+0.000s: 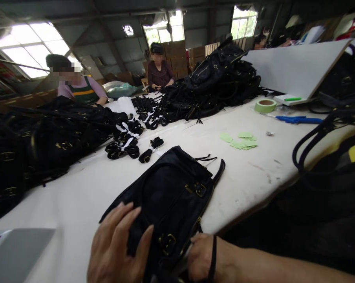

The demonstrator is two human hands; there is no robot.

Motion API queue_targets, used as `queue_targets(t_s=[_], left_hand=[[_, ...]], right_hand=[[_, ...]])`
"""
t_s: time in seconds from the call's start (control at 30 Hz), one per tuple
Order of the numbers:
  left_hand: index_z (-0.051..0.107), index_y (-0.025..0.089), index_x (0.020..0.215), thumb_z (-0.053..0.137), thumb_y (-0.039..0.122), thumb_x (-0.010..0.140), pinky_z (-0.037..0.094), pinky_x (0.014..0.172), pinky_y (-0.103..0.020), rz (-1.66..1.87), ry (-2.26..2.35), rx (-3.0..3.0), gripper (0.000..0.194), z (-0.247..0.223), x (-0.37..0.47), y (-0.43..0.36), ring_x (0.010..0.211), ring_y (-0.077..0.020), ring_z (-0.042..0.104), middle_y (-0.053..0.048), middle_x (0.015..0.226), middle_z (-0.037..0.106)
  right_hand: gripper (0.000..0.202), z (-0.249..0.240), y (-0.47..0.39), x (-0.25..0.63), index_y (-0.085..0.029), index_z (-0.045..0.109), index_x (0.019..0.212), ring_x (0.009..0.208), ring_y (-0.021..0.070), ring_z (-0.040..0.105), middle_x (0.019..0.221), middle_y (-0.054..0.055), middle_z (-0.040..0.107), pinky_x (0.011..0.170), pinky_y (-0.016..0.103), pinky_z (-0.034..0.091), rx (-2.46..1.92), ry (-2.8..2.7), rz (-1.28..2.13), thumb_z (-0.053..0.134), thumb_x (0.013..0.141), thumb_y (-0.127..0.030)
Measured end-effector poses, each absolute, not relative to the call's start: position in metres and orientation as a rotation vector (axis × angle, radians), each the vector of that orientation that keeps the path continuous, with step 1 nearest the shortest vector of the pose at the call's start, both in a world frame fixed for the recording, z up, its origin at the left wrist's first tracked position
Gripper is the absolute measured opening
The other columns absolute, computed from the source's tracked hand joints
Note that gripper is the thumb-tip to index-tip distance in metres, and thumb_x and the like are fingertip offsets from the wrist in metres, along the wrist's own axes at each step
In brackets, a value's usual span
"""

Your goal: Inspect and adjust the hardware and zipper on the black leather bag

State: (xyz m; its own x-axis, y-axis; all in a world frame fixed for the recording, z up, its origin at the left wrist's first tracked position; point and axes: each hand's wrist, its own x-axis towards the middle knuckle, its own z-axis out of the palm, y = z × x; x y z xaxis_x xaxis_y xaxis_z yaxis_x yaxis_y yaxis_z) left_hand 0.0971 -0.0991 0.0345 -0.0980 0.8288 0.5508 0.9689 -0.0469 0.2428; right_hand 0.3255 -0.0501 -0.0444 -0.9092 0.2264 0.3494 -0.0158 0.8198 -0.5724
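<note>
A black leather bag [171,188] lies flat on the white tabletop [77,196], near the front edge, its brass buckles facing up. The left hand [115,247] rests on the bag's near left corner with the fingers spread and the thumb pressed against the leather. The right hand [202,257] is at the bag's near right corner, fingers curled at its edge; a thin black strap [213,255] crosses the back of the wrist, and it seems to be gripping the bag's lower edge, though the fingertips are hidden under it.

Beyond the bag, several rolled black straps [124,147] with white bands lie in a loose group, one more [150,149] just apart from them. To the right sit some pale green paper tags [242,140], and further back a roll of green tape [265,105], a blue tool [298,119] and a leaning white board [295,67]. Heaps of black bags fill the left side [42,141] and the far middle [218,82] of the tabletop. Two people sit at the far side, one in a green apron [83,92] and one in a dark top [160,72]. Black handles [315,137] loop over the right edge
</note>
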Motion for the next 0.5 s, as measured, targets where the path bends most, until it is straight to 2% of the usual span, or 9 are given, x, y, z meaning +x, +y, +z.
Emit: queue_targets(t_s=[0.1, 0.17, 0.23, 0.3, 0.37, 0.5], left_hand=[[0.043, 0.015, 0.131, 0.051, 0.046, 0.086, 0.028, 0.109, -0.054, -0.430, -2.052, -1.954, 0.056, 0.046, 0.090, -0.026, 0.132, -0.0367, 0.036, -0.018, 0.138, 0.046], [0.040, 0.014, 0.133, 0.046, 0.053, 0.086, 0.039, 0.099, -0.053, -0.132, -2.327, -1.994, 0.061, 0.045, 0.083, 0.007, 0.123, -0.0372, 0.048, -0.019, 0.133, 0.051], [0.041, 0.017, 0.129, 0.039, 0.056, 0.088, 0.048, 0.084, -0.045, 0.045, -2.552, -2.013, 0.057, 0.040, 0.077, 0.019, 0.108, -0.0335, 0.059, -0.016, 0.121, 0.060], [0.046, 0.019, 0.118, 0.031, 0.052, 0.091, 0.049, 0.074, -0.040, 0.098, -2.648, -1.968, 0.045, 0.038, 0.070, 0.014, 0.095, -0.0315, 0.064, -0.013, 0.106, 0.065], [0.049, 0.021, 0.103, 0.027, 0.048, 0.092, 0.047, 0.071, -0.041, 0.142, -2.701, -1.814, 0.037, 0.040, 0.058, 0.001, 0.088, -0.0330, 0.065, -0.011, 0.092, 0.067], [0.054, 0.021, 0.090, 0.031, 0.051, 0.088, 0.048, 0.067, -0.045, 0.075, -2.875, -1.260, 0.039, 0.051, 0.018, -0.021, 0.079, -0.0396, 0.064, -0.013, 0.071, 0.062]], right_hand=[[0.029, -0.059, -0.047, 0.331, -0.020, 0.051, 0.062, 0.066, 0.0088, 0.058, 0.068, -0.005, 0.061, 0.064, 0.017, 0.044, -0.144, -2.634, 0.758, 0.050, 0.090, -0.019], [0.028, -0.071, -0.046, 0.332, -0.020, 0.051, 0.064, 0.060, 0.0078, 0.055, 0.067, -0.006, 0.060, 0.056, 0.016, 0.040, -0.199, -2.671, 0.742, 0.051, 0.092, -0.022], [0.026, -0.078, -0.045, 0.335, -0.019, 0.052, 0.068, 0.055, 0.0076, 0.051, 0.064, -0.006, 0.058, 0.050, 0.017, 0.036, -0.251, -2.720, 0.758, 0.051, 0.094, -0.026], [0.025, -0.077, -0.043, 0.342, -0.019, 0.052, 0.072, 0.052, 0.0076, 0.047, 0.061, -0.006, 0.054, 0.048, 0.018, 0.032, -0.289, -2.769, 0.806, 0.050, 0.095, -0.029], [0.026, -0.070, -0.039, 0.348, -0.018, 0.052, 0.073, 0.048, 0.0075, 0.042, 0.057, -0.007, 0.050, 0.047, 0.020, 0.029, -0.307, -2.805, 0.855, 0.048, 0.095, -0.031], [0.031, -0.061, -0.033, 0.340, -0.018, 0.047, 0.064, 0.044, 0.0091, 0.037, 0.051, -0.005, 0.046, 0.047, 0.025, 0.024, -0.355, -2.882, 0.741, 0.052, 0.092, -0.032]])
